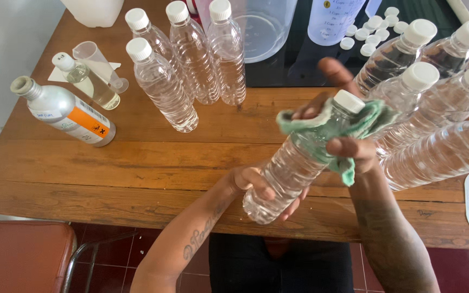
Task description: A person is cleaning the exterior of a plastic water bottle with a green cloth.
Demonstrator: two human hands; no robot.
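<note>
Fingers [256,182] of left hand [261,187] wrapped around base of clear plastic bottle [294,163], held tilted above near edge of wooden tabletop [137,163]. Right hand [348,146] gripping green cloth [354,125] against bottle's neck, below white cap [349,101]. Four capped bottles [191,65] upright far left; more capped bottles [435,108] clustered right. Silver can [63,111] lying far left.

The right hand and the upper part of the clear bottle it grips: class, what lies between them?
In the head view, a green cloth lies between the right hand and the clear bottle, wrapped around its neck.
</note>
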